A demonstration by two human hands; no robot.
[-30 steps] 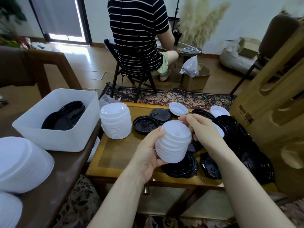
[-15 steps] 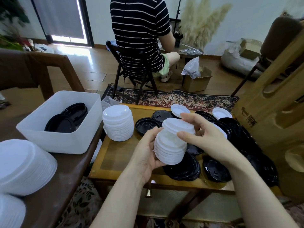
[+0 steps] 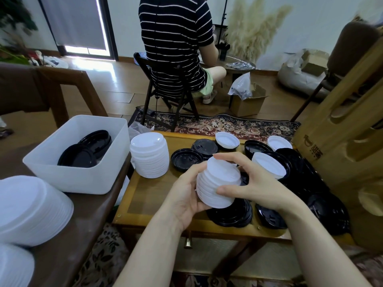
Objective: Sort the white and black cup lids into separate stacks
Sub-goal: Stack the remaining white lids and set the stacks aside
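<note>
light: daylight from door point(image 3: 83, 27) upper left | glare: floor point(image 3: 99, 67) patch blown out | edges: fisheye bend | focus: centre sharp, corners soft

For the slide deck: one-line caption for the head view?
Both hands, left hand and right hand, grip a white lid stack above scattered black lids.

The white lid stack point(image 3: 217, 183) looks like smooth, matt plastic; the black lids point(image 3: 230, 212) at its five o'clock are glossy plastic. The table point(image 3: 145, 195) beneath is varnished wood with a soft sheen. At nine o'clock, the bin point(image 3: 83, 177) is frosted, translucent plastic.
</note>
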